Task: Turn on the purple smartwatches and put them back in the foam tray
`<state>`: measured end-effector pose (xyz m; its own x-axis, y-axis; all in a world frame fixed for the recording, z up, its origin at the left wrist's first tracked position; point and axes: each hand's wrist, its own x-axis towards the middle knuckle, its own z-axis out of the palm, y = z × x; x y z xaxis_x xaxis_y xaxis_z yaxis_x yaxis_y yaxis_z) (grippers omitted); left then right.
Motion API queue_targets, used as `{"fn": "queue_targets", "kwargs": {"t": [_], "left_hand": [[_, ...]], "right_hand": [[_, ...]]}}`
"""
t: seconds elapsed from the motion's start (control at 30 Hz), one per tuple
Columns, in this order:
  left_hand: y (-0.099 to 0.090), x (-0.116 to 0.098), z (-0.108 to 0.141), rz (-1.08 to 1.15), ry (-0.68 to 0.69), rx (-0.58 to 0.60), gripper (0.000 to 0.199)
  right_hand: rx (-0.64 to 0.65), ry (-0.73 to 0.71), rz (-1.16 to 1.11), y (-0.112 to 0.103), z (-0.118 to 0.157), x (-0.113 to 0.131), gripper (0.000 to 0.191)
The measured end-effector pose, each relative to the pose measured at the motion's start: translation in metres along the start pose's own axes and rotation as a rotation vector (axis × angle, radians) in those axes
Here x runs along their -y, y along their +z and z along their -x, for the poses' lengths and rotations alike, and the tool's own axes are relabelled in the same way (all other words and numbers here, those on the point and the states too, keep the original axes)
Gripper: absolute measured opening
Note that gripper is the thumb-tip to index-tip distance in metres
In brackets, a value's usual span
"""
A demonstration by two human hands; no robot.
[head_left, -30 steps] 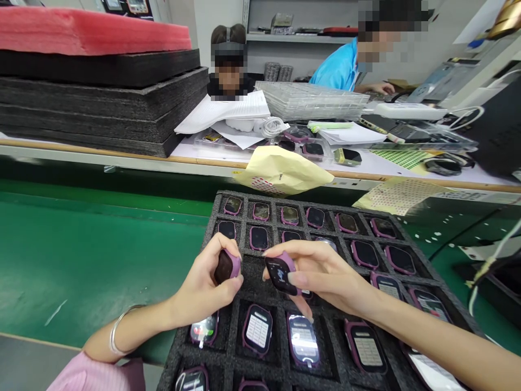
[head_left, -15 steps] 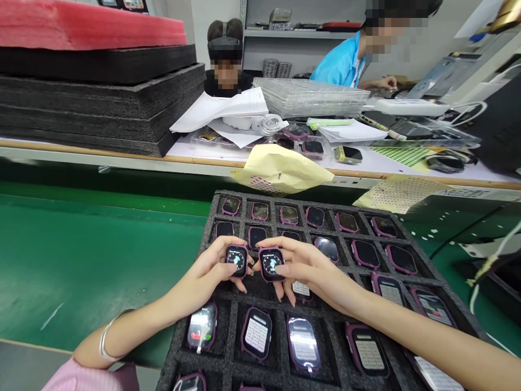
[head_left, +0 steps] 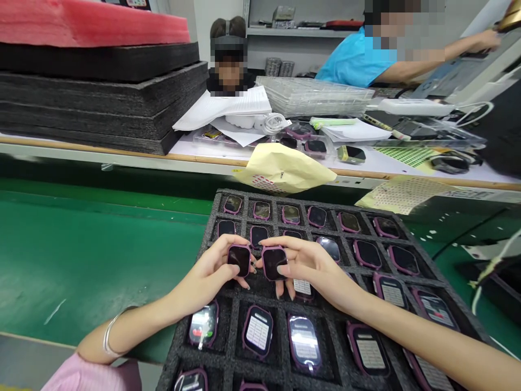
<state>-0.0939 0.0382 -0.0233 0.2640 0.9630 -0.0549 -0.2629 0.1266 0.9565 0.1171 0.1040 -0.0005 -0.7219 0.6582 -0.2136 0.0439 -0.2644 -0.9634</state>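
My left hand (head_left: pixel 223 263) is closed around a purple-framed smartwatch body (head_left: pixel 239 259), its thumb on the lower left of the dark screen. Close beside it, my right hand (head_left: pixel 301 262) grips a second smartwatch body (head_left: pixel 273 260) of the same kind, thumb at the right of its screen, which is also dark. Both are held above a black foam tray (head_left: pixel 234 312) whose compartments hold several more purple watches. In the rear rows the watch screens are dark; nearer ones, such as this lit watch (head_left: pixel 258 331), show pale keypad-like screens.
Green mat (head_left: pixel 101 260) lies to the left. Behind, a raised shelf (head_left: pixel 191 157) carries stacked black foam (head_left: pixel 81 103), papers (head_left: pixel 228 106), clear plastic trays (head_left: pixel 313 96) and a yellow-cased watch (head_left: pixel 351 154). Yellow paper (head_left: pixel 285 168) overhangs its edge. Two people are beyond it.
Both held watches had lit clock faces earlier; their screens are now dark. My hands have stayed nearly in place. The person in blue has stretched an arm out to the right.
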Motion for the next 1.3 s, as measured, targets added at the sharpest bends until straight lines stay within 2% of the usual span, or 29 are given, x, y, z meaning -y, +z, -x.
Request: {"fn": "queue_targets", "kwargs": {"t": [0.2,0.3,0.43,0.57,0.73,0.9,1.1,1.3], "left_hand": [[0.0,0.0002,-0.0022,-0.031,-0.004,-0.011,0.03],[-0.0009,0.0004,-0.0004,-0.119,-0.01,-0.035,0.03],[-0.0025,0.0003,0.0034,-0.236,0.004,-0.03,0.018],[-0.0031,0.0003,0.0056,-0.337,0.008,-0.024,0.02],[-0.0014,0.0011,0.0057,-0.264,0.031,-0.041,0.019],[-0.0016,0.0014,0.0041,-0.242,0.064,-0.048,0.02],[-0.0028,0.0012,0.0064,-0.33,0.04,-0.033,0.022],[-0.0019,-0.0006,0.0062,-0.309,0.025,-0.03,0.021]], "right_hand": [[0.012,-0.009,-0.025,0.0025,0.0002,0.0016,0.045],[0.031,-0.025,-0.054,0.0035,0.0013,0.0023,0.045],[0.084,0.014,-0.016,0.0032,0.0045,0.0047,0.039],[0.103,0.035,-0.008,0.0017,0.0055,0.0072,0.041],[0.126,0.027,-0.054,0.0014,0.0033,0.0042,0.049],[0.075,0.023,-0.114,0.0051,0.0047,0.0019,0.049],[0.093,0.047,-0.056,0.0052,0.0066,0.0065,0.045],[0.121,0.036,-0.031,0.004,0.0066,0.0062,0.046]]}}
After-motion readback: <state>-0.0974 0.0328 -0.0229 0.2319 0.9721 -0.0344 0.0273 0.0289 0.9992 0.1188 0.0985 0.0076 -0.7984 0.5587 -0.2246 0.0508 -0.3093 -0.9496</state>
